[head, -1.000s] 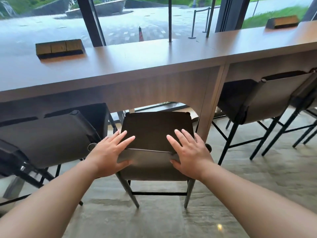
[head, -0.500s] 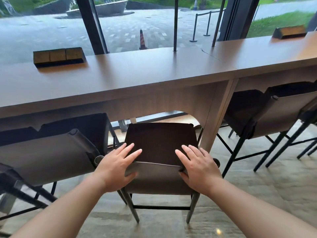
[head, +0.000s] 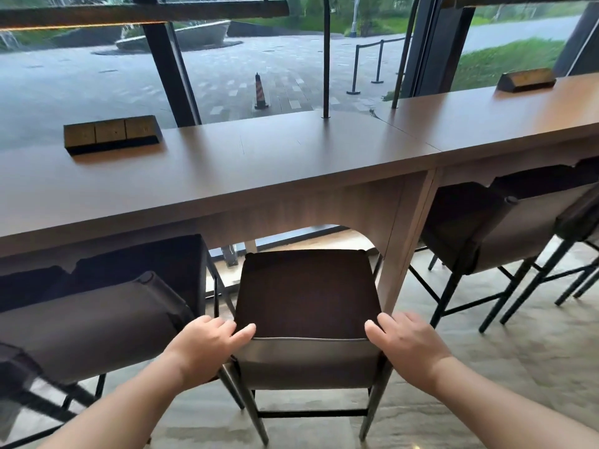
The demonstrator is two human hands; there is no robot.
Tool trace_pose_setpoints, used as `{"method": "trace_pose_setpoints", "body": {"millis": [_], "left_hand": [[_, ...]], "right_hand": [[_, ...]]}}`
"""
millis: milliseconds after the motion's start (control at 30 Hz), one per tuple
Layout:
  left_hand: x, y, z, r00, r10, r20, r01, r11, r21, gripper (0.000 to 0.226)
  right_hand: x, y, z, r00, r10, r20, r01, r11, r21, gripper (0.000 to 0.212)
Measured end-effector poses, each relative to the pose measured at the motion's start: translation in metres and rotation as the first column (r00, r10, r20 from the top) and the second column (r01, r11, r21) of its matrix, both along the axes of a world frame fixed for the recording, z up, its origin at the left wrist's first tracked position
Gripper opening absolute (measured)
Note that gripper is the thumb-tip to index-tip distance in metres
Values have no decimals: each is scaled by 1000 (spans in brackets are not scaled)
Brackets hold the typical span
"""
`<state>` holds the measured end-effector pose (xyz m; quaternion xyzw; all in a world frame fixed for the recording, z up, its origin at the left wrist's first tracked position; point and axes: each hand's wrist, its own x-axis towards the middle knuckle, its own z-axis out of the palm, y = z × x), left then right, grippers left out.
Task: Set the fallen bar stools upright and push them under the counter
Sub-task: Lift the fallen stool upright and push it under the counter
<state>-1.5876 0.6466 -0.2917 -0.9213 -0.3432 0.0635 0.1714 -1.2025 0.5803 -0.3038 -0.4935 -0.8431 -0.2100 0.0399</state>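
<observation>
A dark-seated bar stool (head: 308, 293) with a low grey backrest stands upright in front of me, its seat partly beneath the long wooden counter (head: 259, 170). My left hand (head: 207, 348) grips the left end of the backrest, fingers curled over its top. My right hand (head: 405, 345) holds the right end the same way. To the left, another upright stool (head: 97, 319) is tucked at the counter. On the right a third stool (head: 492, 231) stands with its seat under the counter.
The counter's wooden leg panel (head: 405, 247) stands just right of the stool I hold. Two wooden socket boxes (head: 111, 134) (head: 525, 80) sit on the counter. More stool legs (head: 580, 280) are at far right. Glass wall behind; stone floor below.
The stool has slid further under the counter. My hands moved from lying flat on the backrest top to gripping its two ends. The camera tilted upward.
</observation>
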Motion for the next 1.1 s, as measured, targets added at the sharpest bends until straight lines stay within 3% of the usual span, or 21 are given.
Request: {"method": "trace_pose_setpoints", "body": {"millis": [200,367,567,733,967,1067,1100], "left_hand": [[8,8,7,999,3,36,-4,1000,30,76],[32,15,8,998,30,60,-33,999,43,63],[59,34,2,983,80,164,-91,994,60,70],[96,62,6,982,90,169,-106,990,92,45],[121,118,17,989,71,132,-84,992,96,40],[109,140,18,984,47,170,-74,985,157,6],[106,149,20,982,56,180,-85,983,161,6]], "right_hand": [[10,22,3,998,70,-9,-69,995,75,28],[32,56,12,997,61,-42,-56,992,111,33],[56,117,27,996,80,-35,-75,987,144,32],[87,160,34,996,78,-41,-72,990,124,32],[119,199,18,992,94,-83,-84,990,118,29],[107,215,8,985,135,-110,-116,979,168,27],[104,223,8,981,150,-120,-127,976,179,26]]}}
